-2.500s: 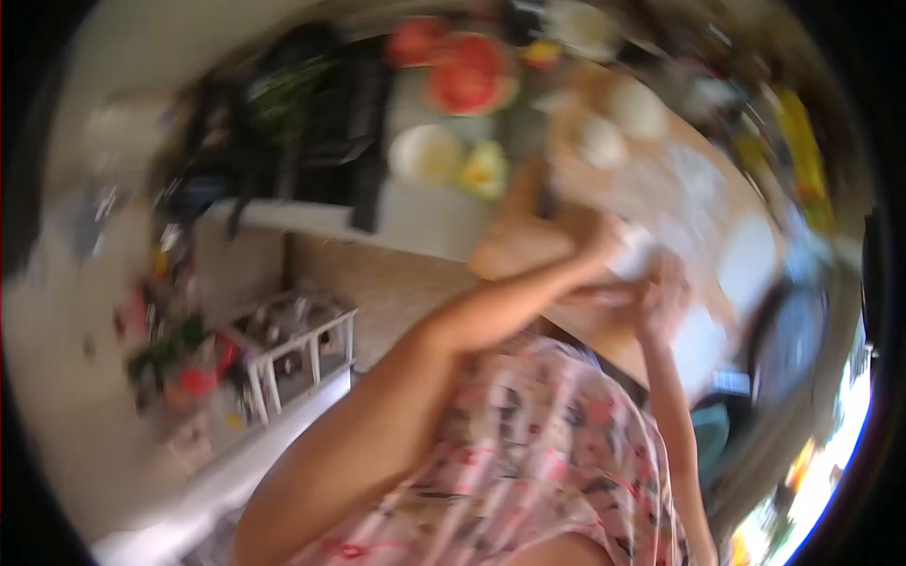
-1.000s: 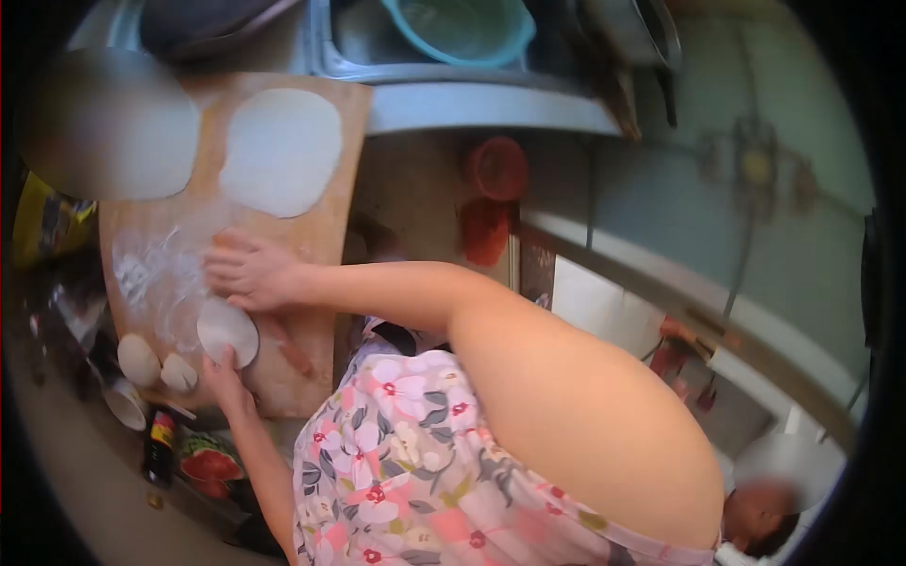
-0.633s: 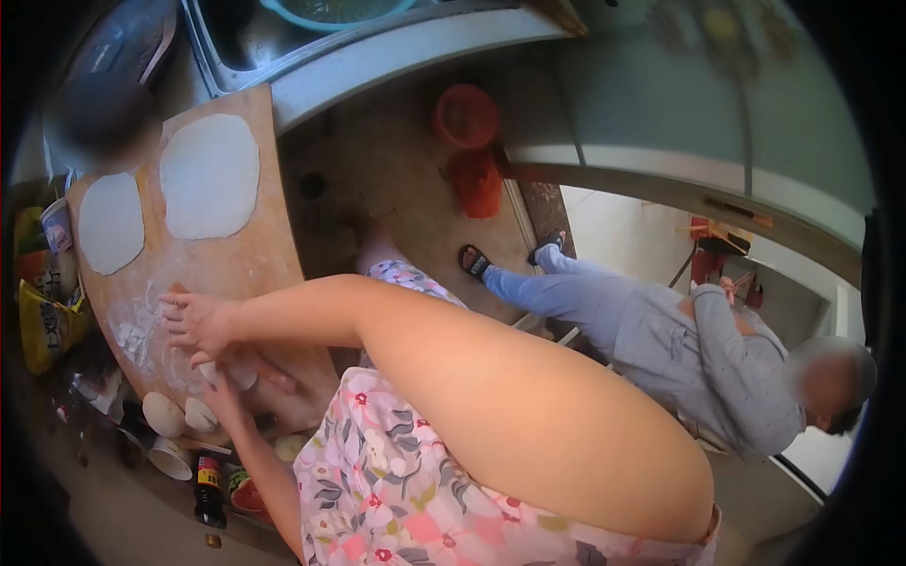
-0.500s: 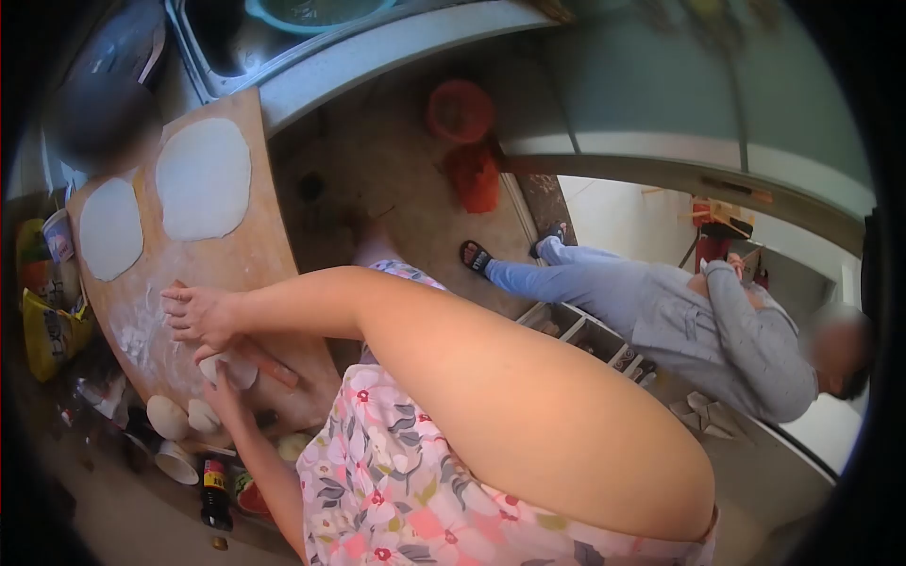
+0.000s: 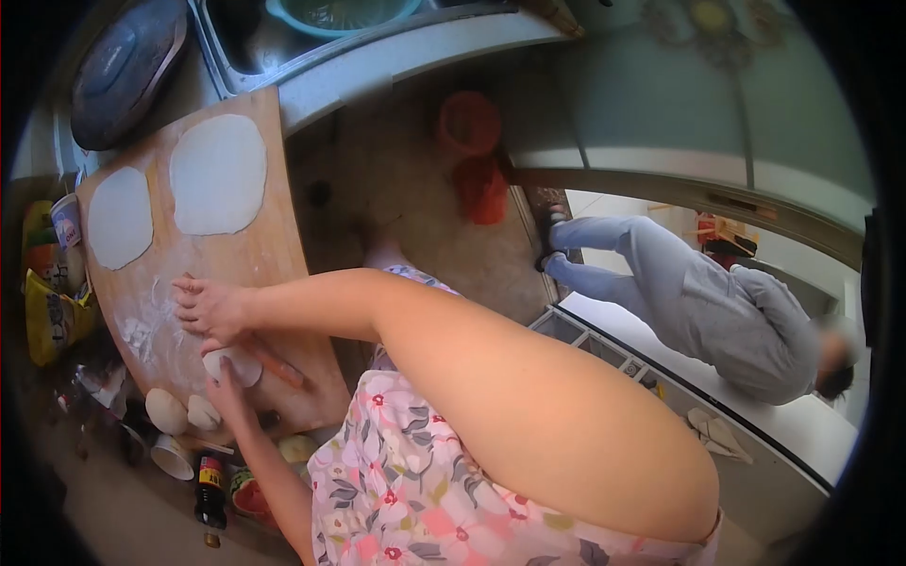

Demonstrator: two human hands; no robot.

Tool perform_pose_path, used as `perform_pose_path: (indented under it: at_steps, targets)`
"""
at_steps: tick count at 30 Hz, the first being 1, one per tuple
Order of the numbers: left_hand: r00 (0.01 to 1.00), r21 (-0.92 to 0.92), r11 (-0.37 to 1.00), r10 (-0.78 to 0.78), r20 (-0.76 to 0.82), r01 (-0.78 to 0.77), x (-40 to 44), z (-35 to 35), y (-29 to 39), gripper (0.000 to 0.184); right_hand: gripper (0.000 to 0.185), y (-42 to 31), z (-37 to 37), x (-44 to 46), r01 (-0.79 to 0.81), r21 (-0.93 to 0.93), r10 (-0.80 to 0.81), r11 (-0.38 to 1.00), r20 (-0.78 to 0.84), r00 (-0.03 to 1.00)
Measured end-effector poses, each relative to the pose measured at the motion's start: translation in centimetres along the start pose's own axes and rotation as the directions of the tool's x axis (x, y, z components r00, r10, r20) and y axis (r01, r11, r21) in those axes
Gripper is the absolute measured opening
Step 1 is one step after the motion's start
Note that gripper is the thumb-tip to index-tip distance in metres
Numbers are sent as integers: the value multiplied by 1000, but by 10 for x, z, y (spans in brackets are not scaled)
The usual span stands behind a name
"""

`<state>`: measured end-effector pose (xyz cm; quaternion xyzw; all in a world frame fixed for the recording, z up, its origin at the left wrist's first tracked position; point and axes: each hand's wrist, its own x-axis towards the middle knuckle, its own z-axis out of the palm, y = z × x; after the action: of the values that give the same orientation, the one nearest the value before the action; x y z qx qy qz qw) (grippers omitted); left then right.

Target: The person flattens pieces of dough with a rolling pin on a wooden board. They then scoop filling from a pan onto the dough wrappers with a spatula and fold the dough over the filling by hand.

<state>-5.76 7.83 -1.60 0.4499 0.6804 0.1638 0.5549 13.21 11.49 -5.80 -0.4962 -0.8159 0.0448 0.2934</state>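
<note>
My right hand (image 5: 212, 307) lies palm down with bent fingers over a wooden rolling pin (image 5: 276, 366), which slants across the board under it. Just below, my left hand (image 5: 226, 389) pinches the edge of a small white piece of dough (image 5: 246, 367); its fingertips are partly hidden. Both hands are close together over the floury wooden board (image 5: 217, 262). Two flat dough sheets, a larger one (image 5: 219, 174) and a smaller one (image 5: 121, 218), lie on the board's upper part. Two dough lumps (image 5: 166, 412) (image 5: 204, 412) rest near its lower edge.
A dark oval lid (image 5: 127, 71) and a sink with a blue basin (image 5: 344, 14) are at the top. Yellow packaging (image 5: 57, 316), a cup (image 5: 173, 457), a dark bottle (image 5: 209, 500) and watermelon (image 5: 250, 497) border the board. A person in grey (image 5: 717, 311) stands at right.
The view has turned sharply since the oldest frame, and the scene has shifted slightly since the latest earlier one. The person in grey has moved their feet. My hands remain at the pin and dough.
</note>
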Motion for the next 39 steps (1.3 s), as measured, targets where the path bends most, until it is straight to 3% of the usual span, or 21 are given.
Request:
perform_pose_path:
  at_steps: [3, 5, 7, 9, 10, 11, 14, 16, 17, 20, 22, 24, 25, 26, 27, 28, 29, 32, 33, 36, 39]
  targets:
    - [1000, 22, 999, -28, -4, 28, 7, -6, -6, 36, 62, 4, -5, -3, 20, 25, -20, 999, -17, 1000]
    - [999, 51, 999, 1, -43, 1, 14, -9, -24, 35, 62, 8, -14, -7, 38, 68, -42, 997, 58, 997]
    - [991, -37, 999, 29, -133, -34, 10, -1, -26, 37, 60, 19, -24, -11, 96, 90, -109, 991, 150, 983]
    - [965, -132, 991, -1, -262, -35, 5, 5, -30, 41, 58, 35, -23, -23, 162, 228, -193, 960, 119, 974]
    - [924, 5, 1000, -6, -383, 8, -3, 11, -19, 41, 57, 42, -32, -26, 192, 253, -224, 948, 105, 969]
    - [922, -70, 997, -6, -386, -23, -4, 11, -23, 39, 57, 51, -44, -31, 221, 279, -255, 934, 92, 963]
    - [938, -118, 982, 98, -333, -145, -14, 26, -18, 41, 57, 64, -69, -28, 219, 236, -282, 947, 278, 918]
    - [988, -221, 975, 2, -152, -36, -18, 31, -16, 45, 54, 51, -55, -10, 202, 216, -269, 955, 346, 899]
    - [989, -232, 969, 58, -133, -88, -18, 36, -22, 38, 53, 41, -47, 4, 200, 157, -245, 967, 371, 896]
    - [964, 203, 978, 101, -244, -51, -35, 35, 37, 27, 50, 2, -24, 49, 143, 106, -174, 984, 390, 904]
    - [941, 249, 968, 51, -335, 36, -29, 37, 43, 26, 50, -18, 4, 70, 159, 97, -183, 982, 332, 925]
    - [916, 308, 949, 65, -397, 66, -25, 38, 43, 25, 50, -18, -2, 70, 220, 141, -260, 965, 407, 876]
    - [897, 257, 966, 82, -435, 36, -24, 41, 39, 26, 51, -8, -16, 62, 250, 172, -301, 953, 418, 857]
    - [874, 210, 978, 101, -475, 1, -26, 43, 37, 26, 52, 4, -38, 51, 283, 98, -291, 954, 534, 794]
    - [878, 80, 996, 13, -478, 29, -30, 44, 36, 25, 54, 17, -62, 39, 328, 19, -265, 945, 635, 726]
    - [880, -52, 997, -73, -469, 55, -33, 41, 33, 24, 55, 36, -82, 20, 287, 81, -276, 955, 602, 750]
    - [863, -416, 906, -146, -483, -79, -17, 60, -11, 22, 56, 46, -89, 7, 244, 147, -284, 958, 572, 770]
    - [918, -216, 965, 55, -392, -150, -38, 60, 8, 20, 54, 25, -65, 30, 326, 41, -296, 944, 541, 787]
    - [923, 64, 994, 104, -370, -87, -36, 56, 11, 23, 54, 3, -51, 47, 230, 106, -252, 967, 467, 847]
    - [894, 346, 935, 92, -439, 73, -25, 45, 30, 27, 55, -35, -4, 89, 188, 123, -219, 974, 330, 918]
    - [887, 119, 989, -25, -461, 90, -27, 37, 36, 32, 56, -18, -30, 66, 235, 99, -255, 967, 376, 891]
